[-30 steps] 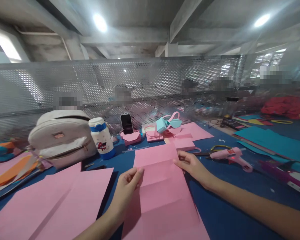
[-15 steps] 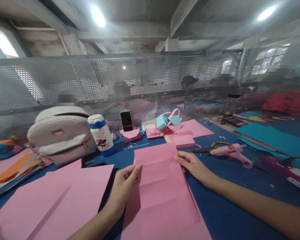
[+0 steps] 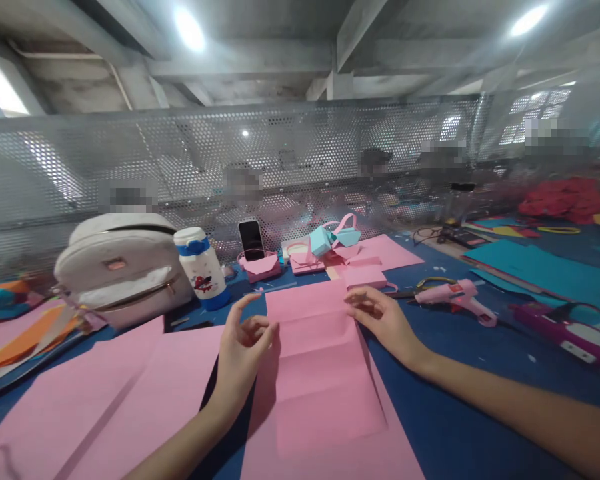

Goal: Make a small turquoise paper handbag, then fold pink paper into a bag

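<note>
A creased pink sheet of paper (image 3: 313, 373) with several crosswise folds lies over a larger pink sheet (image 3: 400, 460) in front of me. At its left edge, my left hand (image 3: 243, 353) pinches it between the thumb and curled fingers, with the index finger raised and bent. My right hand (image 3: 380, 323) pinches the same sheet at its upper right edge; the fingertips partly hide the grip. More pink sheets (image 3: 125, 393) lie to the left of my left hand. A pink glue gun (image 3: 455, 297) rests on the table to the right of my right hand.
A white backpack (image 3: 125, 267) and a white-and-blue bottle (image 3: 203, 270) stand at the back left. Behind the sheet are a phone (image 3: 251, 239), small pink paper bags (image 3: 261, 267) and a light-blue paper piece (image 3: 321, 241). Scissors (image 3: 425, 285), a purple device (image 3: 565, 333) and teal sheets (image 3: 535, 267) lie right.
My left index finger has lifted away from the paper and stretched upward. My right fingers have shifted slightly up and left along the edge. The view has moved slightly.
</note>
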`<state>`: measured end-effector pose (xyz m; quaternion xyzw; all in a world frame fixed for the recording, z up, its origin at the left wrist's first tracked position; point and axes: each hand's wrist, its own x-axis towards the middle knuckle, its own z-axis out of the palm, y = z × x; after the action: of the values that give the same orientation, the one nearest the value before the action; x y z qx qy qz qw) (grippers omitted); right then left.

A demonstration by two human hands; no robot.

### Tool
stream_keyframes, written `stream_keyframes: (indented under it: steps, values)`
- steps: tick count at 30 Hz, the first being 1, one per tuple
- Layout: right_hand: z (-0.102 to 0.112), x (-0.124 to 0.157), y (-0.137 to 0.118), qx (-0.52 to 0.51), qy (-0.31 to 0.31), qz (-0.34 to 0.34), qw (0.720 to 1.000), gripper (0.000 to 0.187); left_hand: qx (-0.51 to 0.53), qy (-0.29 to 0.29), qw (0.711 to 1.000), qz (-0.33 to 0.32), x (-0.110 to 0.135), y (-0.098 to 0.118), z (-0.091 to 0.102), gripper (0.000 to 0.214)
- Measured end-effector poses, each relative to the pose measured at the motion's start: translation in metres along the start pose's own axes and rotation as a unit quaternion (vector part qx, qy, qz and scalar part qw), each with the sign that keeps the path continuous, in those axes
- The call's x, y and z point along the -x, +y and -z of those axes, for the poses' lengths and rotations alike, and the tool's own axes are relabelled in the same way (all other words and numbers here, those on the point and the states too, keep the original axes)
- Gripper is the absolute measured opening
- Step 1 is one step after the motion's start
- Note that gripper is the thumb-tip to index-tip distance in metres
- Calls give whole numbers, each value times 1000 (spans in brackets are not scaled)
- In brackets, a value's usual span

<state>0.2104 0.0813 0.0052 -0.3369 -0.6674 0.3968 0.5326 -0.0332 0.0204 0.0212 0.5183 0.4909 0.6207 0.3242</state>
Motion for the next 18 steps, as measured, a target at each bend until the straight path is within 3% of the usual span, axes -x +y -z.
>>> stream_keyframes:
  steps: [4,8,18]
  values:
    - [0,2,0,28,0,-3,1000,20,-57,-18,996,-61,1,1,3,44]
    - [-1,3,0,24,1,-25,999,26,-116,-26,991,-68,2,-2,4,19]
    - [1,2,-1,33,-1,-5,999,23,-164,-27,982,-90,2,-4,8,15]
